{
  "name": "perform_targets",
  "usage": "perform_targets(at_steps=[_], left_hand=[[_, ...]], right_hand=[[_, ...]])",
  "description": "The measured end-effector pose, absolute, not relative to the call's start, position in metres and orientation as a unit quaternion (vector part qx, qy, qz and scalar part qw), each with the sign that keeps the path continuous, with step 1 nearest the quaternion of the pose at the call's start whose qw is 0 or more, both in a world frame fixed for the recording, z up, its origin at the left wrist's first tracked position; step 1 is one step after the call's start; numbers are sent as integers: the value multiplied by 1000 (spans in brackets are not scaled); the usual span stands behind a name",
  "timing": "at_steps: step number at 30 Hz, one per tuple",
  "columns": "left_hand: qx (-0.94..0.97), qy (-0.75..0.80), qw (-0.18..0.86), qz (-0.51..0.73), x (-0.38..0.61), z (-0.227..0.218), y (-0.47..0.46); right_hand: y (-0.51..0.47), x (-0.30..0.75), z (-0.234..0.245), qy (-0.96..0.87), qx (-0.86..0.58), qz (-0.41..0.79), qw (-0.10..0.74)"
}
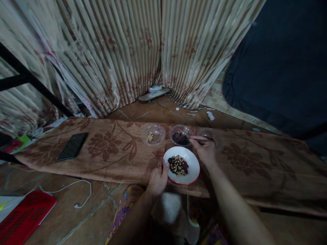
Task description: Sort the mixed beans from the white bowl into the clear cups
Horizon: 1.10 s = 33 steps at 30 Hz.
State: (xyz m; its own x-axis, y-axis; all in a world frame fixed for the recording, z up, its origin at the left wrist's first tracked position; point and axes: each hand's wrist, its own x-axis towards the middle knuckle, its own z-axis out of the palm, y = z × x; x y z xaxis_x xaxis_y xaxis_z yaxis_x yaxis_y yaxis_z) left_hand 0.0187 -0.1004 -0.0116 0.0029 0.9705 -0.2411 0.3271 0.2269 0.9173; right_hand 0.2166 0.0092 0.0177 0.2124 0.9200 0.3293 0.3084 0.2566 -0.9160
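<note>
My left hand (pixel 158 179) grips the left rim of a white bowl with a red edge (pixel 192 170), its thumb over the rim. Inside the bowl lies a mix of black, yellow and dark red beans (pixel 178 165). Pinched in my right hand (pixel 205 151) is a thin dark tool that looks like tweezers (pixel 203 139), pointing left over a clear plastic bowl (pixel 181 128) with dark beans (pixel 180 137). To its left, another clear bowl (pixel 159 136) holds a few yellow beans (pixel 149 137). A third clear bowl (pixel 211 132) is partly hidden behind my right hand.
A brown flowered cloth (pixel 138 163) covers the long, narrow table. On its left lies a dark phone (pixel 73 146). Below, a red basket (pixel 30 214) and white earphones (pixel 78 205) lie on the tiled floor. A skateboard (pixel 154 94) rests by the striped curtains (pixel 122 51).
</note>
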Motion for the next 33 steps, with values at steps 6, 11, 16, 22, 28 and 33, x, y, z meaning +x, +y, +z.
perform_targets(at_steps=[6,11,16,22,28,33], left_hand=[[546,618,456,334,19,-10,-101],[550,621,449,332,19,-11,-101],[551,621,450,330,19,-12,-101],[551,617,457,327,18,-13,-100],[549,615,460,330,18,-15,-100],[541,623,463,324,19,-12,-101]], right_hand=[[-20,224,26,-588,-523,343,514],[-35,232,24,-654,-475,442,389],[-37,232,19,-669,-464,459,355],[-37,229,17,-680,-454,476,324],[-35,228,15,-692,-458,468,304],[-35,227,13,-699,-464,456,297]])
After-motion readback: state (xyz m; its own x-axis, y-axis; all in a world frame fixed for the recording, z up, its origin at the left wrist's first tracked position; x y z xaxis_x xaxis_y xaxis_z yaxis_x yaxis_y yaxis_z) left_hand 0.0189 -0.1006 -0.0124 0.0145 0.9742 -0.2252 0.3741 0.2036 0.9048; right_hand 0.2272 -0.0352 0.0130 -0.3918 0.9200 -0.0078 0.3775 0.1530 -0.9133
